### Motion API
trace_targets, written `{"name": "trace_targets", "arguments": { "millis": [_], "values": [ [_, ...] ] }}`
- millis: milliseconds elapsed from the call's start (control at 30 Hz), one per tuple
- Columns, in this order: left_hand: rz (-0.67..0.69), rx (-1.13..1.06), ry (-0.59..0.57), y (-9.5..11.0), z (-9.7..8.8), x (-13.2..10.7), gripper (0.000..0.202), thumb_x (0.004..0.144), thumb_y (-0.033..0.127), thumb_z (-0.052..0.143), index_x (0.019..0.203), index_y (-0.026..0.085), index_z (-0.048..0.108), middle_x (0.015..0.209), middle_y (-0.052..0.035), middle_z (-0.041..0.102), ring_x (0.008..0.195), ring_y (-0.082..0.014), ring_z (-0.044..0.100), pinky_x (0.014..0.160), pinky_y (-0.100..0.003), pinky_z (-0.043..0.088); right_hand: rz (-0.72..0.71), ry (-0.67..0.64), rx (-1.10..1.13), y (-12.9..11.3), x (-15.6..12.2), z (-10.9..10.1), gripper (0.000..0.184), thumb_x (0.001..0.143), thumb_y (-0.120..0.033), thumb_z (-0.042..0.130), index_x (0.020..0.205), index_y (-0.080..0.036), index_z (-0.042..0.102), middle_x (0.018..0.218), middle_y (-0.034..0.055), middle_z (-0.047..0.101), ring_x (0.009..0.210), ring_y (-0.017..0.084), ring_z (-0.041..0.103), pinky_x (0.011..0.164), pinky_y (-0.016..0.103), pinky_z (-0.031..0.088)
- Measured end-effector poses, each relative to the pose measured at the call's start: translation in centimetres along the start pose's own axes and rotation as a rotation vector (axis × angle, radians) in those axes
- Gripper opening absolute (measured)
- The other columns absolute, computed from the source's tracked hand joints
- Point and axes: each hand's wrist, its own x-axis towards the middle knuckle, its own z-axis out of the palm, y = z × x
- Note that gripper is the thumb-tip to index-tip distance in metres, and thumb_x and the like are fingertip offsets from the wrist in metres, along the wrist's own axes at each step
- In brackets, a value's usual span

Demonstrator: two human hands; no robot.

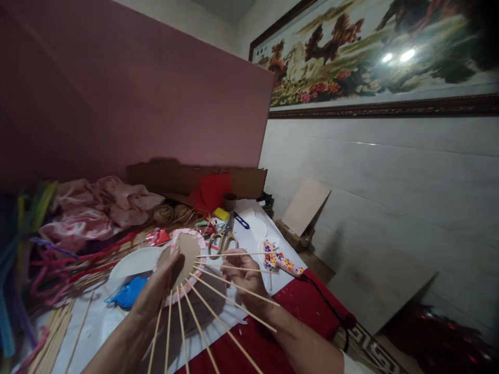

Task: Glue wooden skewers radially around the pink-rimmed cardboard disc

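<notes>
Over the front edge of the bench, both hands hold one piece off the surface. Left hand clamps the cardboard disc from its lower left rim, thumb on the brown face, fingers curled behind it. The disc is tilted up with its face toward the camera. A fan of thin sticks radiates from the disc's lower right, with the free ends pointing at the front right corner and down past the front edge. Right hand sits just right of the disc, thumb and forefinger pinching one of the upper sticks, other fingers loosely curled. That stick's long axis runs near level, from disc centre out to the right, so the right hand is the nearer one and the left only braces the hub. Scissors lie just behind the disc. A patterned glue gun sits toward the right edge, and a white plate and a blue scrap lie left of the left hand. More loose sticks lie at the front left corner.
</notes>
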Motion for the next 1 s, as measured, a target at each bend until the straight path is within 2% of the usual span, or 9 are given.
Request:
{"name": "trace_targets", "arguments": {
  "millis": [200, 400, 600, 833, 1000],
  "values": [
    [-0.054, -0.053, -0.028, 0.3, 0.5, -1.2, 0.034, 0.075, 0.023, 0.048, 0.107, 0.014, 0.054, 0.070, -0.0070, 0.067, 0.057, -0.0177, 0.063, 0.060, -0.029, 0.051, 0.004, 0.011, -0.013, -0.2, -0.3, 0.2, 0.015, 0.076, -0.023, 0.051, 0.090, -0.023, 0.050, 0.069, -0.0006, 0.051, 0.053, 0.009, 0.048, 0.044, 0.021, 0.037],
    [-0.047, -0.096, -0.059, 0.1, 0.4, -1.5, 0.038, 0.076, 0.028, 0.047, 0.110, 0.011, 0.051, 0.066, -0.0083, 0.067, 0.056, -0.0174, 0.063, 0.062, -0.028, 0.051, 0.018, -0.017, -0.065, -0.2, -0.5, 0.1, 0.011, 0.078, -0.024, 0.048, 0.089, -0.025, 0.051, 0.069, 0.0010, 0.051, 0.051, 0.010, 0.046, 0.045, 0.024, 0.036],
    [-0.042, -0.103, -0.081, 0.3, 0.4, -1.5, 0.038, 0.076, 0.023, 0.047, 0.113, 0.014, 0.049, 0.065, -0.0065, 0.067, 0.052, -0.0166, 0.062, 0.060, -0.028, 0.051, 0.019, -0.017, -0.105, -0.3, -0.5, 0.1, 0.011, 0.078, -0.026, 0.047, 0.090, -0.025, 0.049, 0.069, 0.0013, 0.051, 0.051, 0.011, 0.045, 0.045, 0.026, 0.036],
    [-0.058, -0.101, -0.076, 0.1, 0.2, -1.5, 0.037, 0.075, 0.028, 0.049, 0.109, 0.016, 0.052, 0.066, -0.0063, 0.067, 0.052, -0.0175, 0.062, 0.059, -0.030, 0.051, 0.033, -0.013, -0.126, -0.3, -0.6, 0.2, 0.013, 0.078, -0.029, 0.048, 0.090, -0.025, 0.050, 0.070, 0.0018, 0.051, 0.053, 0.012, 0.047, 0.045, 0.026, 0.036],
    [-0.069, -0.089, -0.079, 0.1, 0.3, -1.5, 0.034, 0.072, 0.027, 0.052, 0.103, 0.013, 0.056, 0.066, -0.0075, 0.066, 0.051, -0.0175, 0.061, 0.056, -0.030, 0.051, 0.045, 0.004, -0.201, -0.3, -0.6, 0.1, 0.012, 0.077, -0.030, 0.048, 0.087, -0.025, 0.052, 0.069, 0.0021, 0.052, 0.052, 0.013, 0.047, 0.045, 0.027, 0.037]
  ]
}}
